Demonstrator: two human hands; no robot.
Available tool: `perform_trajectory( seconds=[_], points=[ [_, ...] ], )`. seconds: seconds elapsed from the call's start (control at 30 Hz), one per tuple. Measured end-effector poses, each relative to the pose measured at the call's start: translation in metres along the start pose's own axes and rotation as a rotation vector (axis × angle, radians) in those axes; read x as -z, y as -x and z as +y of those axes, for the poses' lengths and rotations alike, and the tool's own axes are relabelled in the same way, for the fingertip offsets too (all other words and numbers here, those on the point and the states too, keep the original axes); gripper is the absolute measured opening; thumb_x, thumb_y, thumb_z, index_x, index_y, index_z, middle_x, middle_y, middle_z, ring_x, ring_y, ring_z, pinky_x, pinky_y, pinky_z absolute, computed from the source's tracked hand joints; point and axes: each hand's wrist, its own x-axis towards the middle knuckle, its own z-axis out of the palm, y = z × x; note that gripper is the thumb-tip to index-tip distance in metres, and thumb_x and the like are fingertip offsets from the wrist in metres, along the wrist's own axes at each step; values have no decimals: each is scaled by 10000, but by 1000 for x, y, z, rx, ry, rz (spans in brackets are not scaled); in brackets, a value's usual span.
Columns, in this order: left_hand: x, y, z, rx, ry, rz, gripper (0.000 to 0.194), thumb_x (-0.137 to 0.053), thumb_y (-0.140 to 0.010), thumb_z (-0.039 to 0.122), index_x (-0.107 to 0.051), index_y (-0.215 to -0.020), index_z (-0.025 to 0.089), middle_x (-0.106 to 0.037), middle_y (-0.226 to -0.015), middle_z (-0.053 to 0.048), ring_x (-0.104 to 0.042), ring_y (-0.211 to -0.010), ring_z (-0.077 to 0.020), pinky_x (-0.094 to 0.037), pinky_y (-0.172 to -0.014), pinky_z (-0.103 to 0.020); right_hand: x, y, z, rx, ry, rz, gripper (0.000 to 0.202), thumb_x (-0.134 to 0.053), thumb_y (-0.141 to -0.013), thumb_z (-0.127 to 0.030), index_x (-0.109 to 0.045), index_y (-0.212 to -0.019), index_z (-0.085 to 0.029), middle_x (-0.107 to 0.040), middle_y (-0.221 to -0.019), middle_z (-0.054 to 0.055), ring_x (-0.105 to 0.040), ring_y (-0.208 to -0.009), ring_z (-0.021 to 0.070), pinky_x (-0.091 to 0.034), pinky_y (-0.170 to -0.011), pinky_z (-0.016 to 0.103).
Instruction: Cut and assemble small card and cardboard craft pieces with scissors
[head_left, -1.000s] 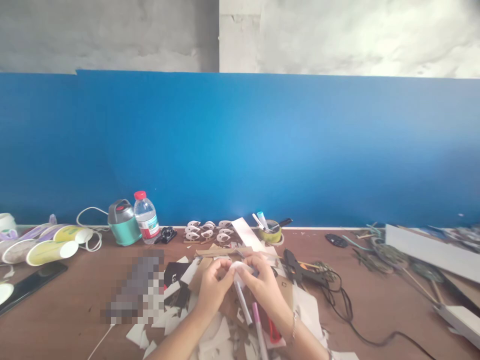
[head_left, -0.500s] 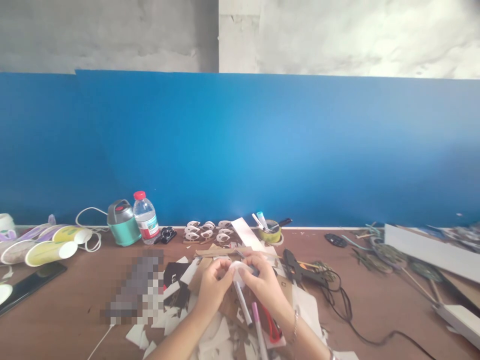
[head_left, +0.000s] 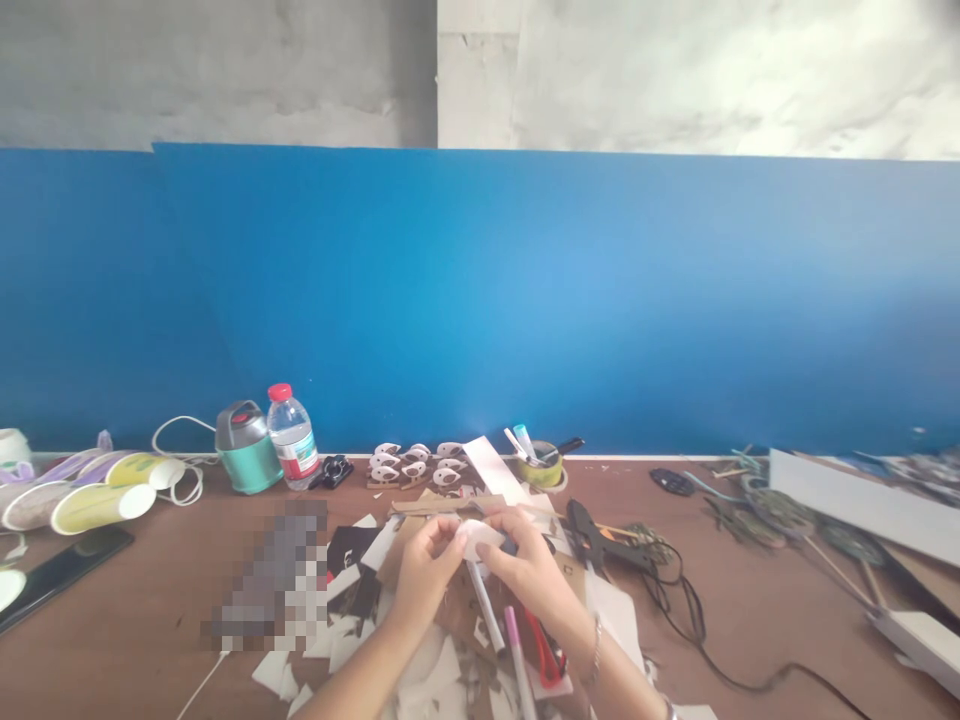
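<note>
Between my two hands is a small white paper piece (head_left: 480,540). My left hand (head_left: 429,562) pinches its left edge with thumb and fingertips. On the right side, my right hand (head_left: 525,562) is closed on the same piece, thumb across its front. Just below lies a marker with a dark end (head_left: 487,610), and beside it a pen with a pink cap (head_left: 517,655). Red-handled scissors (head_left: 545,655) lie partly under my right forearm. White paper scraps (head_left: 431,670) and brown cardboard are spread beneath both hands.
Several white curved pieces (head_left: 415,465) stand at the back. A tape roll (head_left: 541,468) holds pens. A black glue gun (head_left: 607,540) with a cord lies right. A bottle (head_left: 292,440), teal container (head_left: 249,455), paper cups (head_left: 105,505) and phone (head_left: 67,575) are left.
The white paper piece has turned slightly between my fingers and now shows a flatter face. Both hands have stayed in nearly the same place.
</note>
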Motion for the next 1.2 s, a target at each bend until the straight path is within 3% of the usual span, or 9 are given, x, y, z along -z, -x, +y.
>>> perform_trajectory(
  seconds=[0.27, 0.4, 0.47, 0.57, 0.7, 0.87, 0.93, 1.07, 1.2],
  points=[
    [2, -1, 4, 111, 103, -83, 316, -652, -728, 445, -670, -870, 163, -721, -833, -63, -640, -829, -243, -470, -781, -324, 3, -3, 3, -75, -141, -45, 181, -571, -729, -277, -666, -831, -162, -658, -784, 26, -609, -736, 198, -470, -657, 290],
    [1, 0, 4, 133, 83, -83, 281, -689, -694, 418, -676, -804, 160, -727, -828, -68, -640, -852, -248, -458, -804, -322, 13, -4, -4, -46, -164, -51, 229, -596, -756, -358, -692, -831, -164, -690, -830, 48, -628, -792, 220, -483, -708, 312],
    [1, 0, 2, 141, 75, -41, 283, -688, -688, 426, -678, -789, 162, -726, -809, -62, -641, -835, -241, -457, -796, -317, 24, -7, -7, -23, -192, -11, 311, -555, -794, -429, -712, -858, -169, -713, -889, 74, -637, -865, 241, -484, -773, 333],
    [1, -1, 0, 143, 87, 19, 306, -692, -664, 445, -686, -792, 167, -729, -797, -57, -646, -827, -241, -465, -787, -317, 49, -12, -8, -1, -178, 192, 339, -595, -756, -483, -727, -806, -175, -729, -943, 99, -620, -988, 284, -453, -887, 373],
    [2, -1, 2, 161, 84, 69, 293, -691, -662, 434, -692, -791, 171, -739, -821, -56, -655, -838, -242, -473, -792, -316, 85, -17, -5, 7, -164, 231, 366, -640, -721, -498, -745, -820, -162, -709, -1053, 117, -616, -999, 297, -474, -828, 362],
    [2, -1, 7, 139, 64, 120, 262, -696, -655, 412, -694, -759, 171, -734, -767, -49, -659, -846, -258, -479, -788, -327, 127, -17, 7, -108, 53, 416, 273, -682, -621, -438, -664, -570, -171, -683, -1110, 117, -630, -896, 294, -471, -701, 347],
    [2, -1, 8, 127, 47, 126, 264, -695, -657, 420, -696, -745, 170, -729, -740, -47, -660, -842, -265, -481, -781, -331, 139, -16, 13, -121, 73, 453, 259, -689, -597, -433, -665, -594, -176, -699, -1061, 116, -627, -906, 299, -469, -713, 352],
    [3, -2, 5, 93, 29, 141, 318, -716, -630, 466, -699, -751, 172, -737, -753, -50, -662, -829, -269, -485, -764, -329, 153, -16, 19, -131, 43, 435, 325, -651, -633, -493, -699, -728, -186, -728, -920, 109, -622, -958, 309, -476, -778, 369],
    [4, -3, 2, 93, 39, 136, 349, -722, -621, 486, -696, -763, 168, -737, -757, -57, -663, -829, -273, -486, -755, -329, 152, -21, 22, -66, 29, 449, 296, -539, -687, -479, -653, -688, -206, -713, -881, 91, -616, -964, 274, -476, -812, 344]
  ],
)
